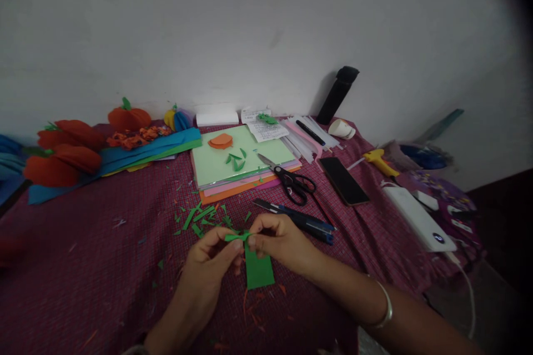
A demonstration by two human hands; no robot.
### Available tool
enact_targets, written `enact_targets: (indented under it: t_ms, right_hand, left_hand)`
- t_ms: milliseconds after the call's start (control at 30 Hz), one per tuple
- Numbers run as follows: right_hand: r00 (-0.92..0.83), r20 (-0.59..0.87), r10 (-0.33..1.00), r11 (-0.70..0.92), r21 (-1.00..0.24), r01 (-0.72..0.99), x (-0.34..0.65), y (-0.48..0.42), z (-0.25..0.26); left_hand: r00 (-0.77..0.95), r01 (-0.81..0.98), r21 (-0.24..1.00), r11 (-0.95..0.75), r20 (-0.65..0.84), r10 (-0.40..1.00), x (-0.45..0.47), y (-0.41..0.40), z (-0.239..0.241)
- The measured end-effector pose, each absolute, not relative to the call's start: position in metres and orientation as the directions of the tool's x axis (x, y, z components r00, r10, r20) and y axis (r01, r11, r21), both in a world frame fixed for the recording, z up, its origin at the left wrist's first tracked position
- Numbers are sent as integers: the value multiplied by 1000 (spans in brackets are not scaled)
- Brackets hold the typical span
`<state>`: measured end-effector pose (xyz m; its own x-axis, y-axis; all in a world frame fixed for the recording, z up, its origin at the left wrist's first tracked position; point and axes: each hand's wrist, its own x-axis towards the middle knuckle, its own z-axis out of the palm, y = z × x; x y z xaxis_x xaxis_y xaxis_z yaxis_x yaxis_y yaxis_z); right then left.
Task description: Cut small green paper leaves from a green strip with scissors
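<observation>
Between the fingertips of both hands is a small folded strip of green paper [235, 237]. My left hand [210, 260] pinches its left end, and my right hand [278, 241] pinches the right end. Below the right fingers a larger green paper rectangle [260, 270] lies on the cloth; whether it joins the strip is hidden by the fingers. Green paper scraps [200, 215] are scattered just beyond the left hand. A box cutter [302, 219] lies past the right hand, and black-handled scissors [291, 177] rest partly on the stack of coloured paper [208, 169].
Orange paper pumpkins [62, 165] and blue paper strips [154, 148] lie at the left. Toward the right are a phone [343, 180], a yellow glue gun [381, 162], a white power bank [418, 219] with a cable, and a tilted black bottle [336, 95] against the wall.
</observation>
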<state>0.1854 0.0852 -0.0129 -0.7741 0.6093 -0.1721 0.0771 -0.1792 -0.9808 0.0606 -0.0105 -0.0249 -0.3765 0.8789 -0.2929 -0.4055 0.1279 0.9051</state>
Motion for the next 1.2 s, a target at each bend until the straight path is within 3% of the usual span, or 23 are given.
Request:
enact_targets:
  t_ms: [100,200,233,300,400,500,733,800,900,967,1100,1200]
  right_hand:
    - [-799,-135,587,-73,-991,113,189,90,-10]
    - [-753,74,653,331,-923,196,204,117,-1]
    - [-687,172,706,468,-842,270,212,130,1]
    - [-586,250,771,592,-620,515,227,158,3]
    - [-619,169,767,640,-280,716,244,189,-4]
    - [-652,117,749,660,-216,719,247,200,-15]
    - [-617,149,773,630,-291,720,236,208,-7]
    - [-579,170,797,589,-428,686,237,200,4]
    - [-593,112,797,413,-818,401,241,169,23]
    - [-709,8,705,287,-918,276,242,142,33]
    - [-818,-171,550,69,-966,248,237,97,37]
    - [-851,-209,482,-41,-975,217,232,84,33]
  left_hand:
    - [-378,-404,904,141,-305,874,60,-10,-23]
    - [-454,-406,905,126,-320,832,50,-9,-18]
    - [-486,-417,902,115,-328,810,46,-8,-17]
    - [-538,-449,889,88,-348,768,37,-6,-15]
    - [-568,-472,880,58,-354,743,27,-3,-15]
    - [-582,-463,884,62,-356,731,23,-1,-17]
    - [-558,-475,879,51,-345,755,24,0,-14]
    - [-547,-486,873,31,-332,768,25,-1,-11]
    - [-516,-524,852,5,-322,794,28,-5,-6]
    - [-491,-563,826,-12,-323,809,31,-7,-2]
    - [-457,-626,778,-39,-326,827,35,-11,6]
    - [-447,-645,761,-69,-303,842,34,-13,11]
